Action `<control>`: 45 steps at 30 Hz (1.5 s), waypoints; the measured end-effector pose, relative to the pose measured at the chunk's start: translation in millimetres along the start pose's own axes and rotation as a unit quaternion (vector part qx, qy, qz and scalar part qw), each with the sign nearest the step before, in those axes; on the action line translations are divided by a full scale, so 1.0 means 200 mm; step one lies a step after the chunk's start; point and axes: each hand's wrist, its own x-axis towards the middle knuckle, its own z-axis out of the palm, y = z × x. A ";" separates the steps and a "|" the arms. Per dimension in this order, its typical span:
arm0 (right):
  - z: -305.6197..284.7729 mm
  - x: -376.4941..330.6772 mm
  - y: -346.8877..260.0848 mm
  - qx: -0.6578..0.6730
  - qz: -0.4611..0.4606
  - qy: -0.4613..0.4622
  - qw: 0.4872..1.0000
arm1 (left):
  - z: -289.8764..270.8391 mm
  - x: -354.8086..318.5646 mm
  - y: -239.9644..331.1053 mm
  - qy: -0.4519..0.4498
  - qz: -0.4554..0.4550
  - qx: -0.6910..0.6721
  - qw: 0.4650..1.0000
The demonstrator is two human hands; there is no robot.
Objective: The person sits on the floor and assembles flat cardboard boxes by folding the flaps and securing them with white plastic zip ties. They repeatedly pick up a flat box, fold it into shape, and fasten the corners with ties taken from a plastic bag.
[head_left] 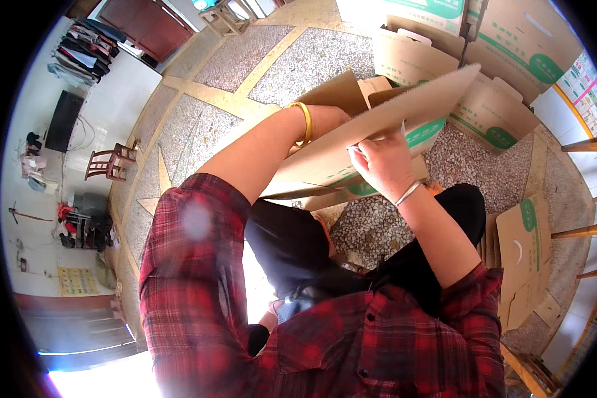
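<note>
In front of me a brown cardboard box (318, 161) with green print is held tilted, one long panel rising toward the upper right. My left hand (329, 119), below a yellow bangle (304, 123), reaches behind that panel into the box. Its fingers are hidden by the cardboard. Against the near face of the same panel is my right hand (385, 161), its fingers closed in a pinch. Small thin whitish bits show at its fingertips, too little to name. A silver bangle (408, 193) circles the right wrist.
More cardboard boxes (414, 61) with green print stand at the upper right. Folded cardboard (521, 259) leans at the right beside a wooden stool's legs (580, 232). A small wooden chair (111, 162) is by the left wall. The floor (298, 69) is speckled stone.
</note>
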 end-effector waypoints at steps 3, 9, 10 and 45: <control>-0.08 -0.01 0.07 -0.037 0.007 -0.050 0.998 | 0.02 0.07 0.08 0.014 -0.032 -0.110 0.993; -0.17 -0.15 0.13 -0.071 0.066 -0.187 0.978 | 0.18 0.26 0.00 0.102 0.011 -0.014 0.995; -0.19 -0.18 0.14 -0.075 0.072 -0.194 0.975 | 0.21 0.28 0.01 0.120 0.009 -0.049 0.992; -0.34 -0.50 -0.01 -0.055 0.181 -0.237 0.953 | 0.58 0.28 0.17 0.211 0.169 -0.096 0.958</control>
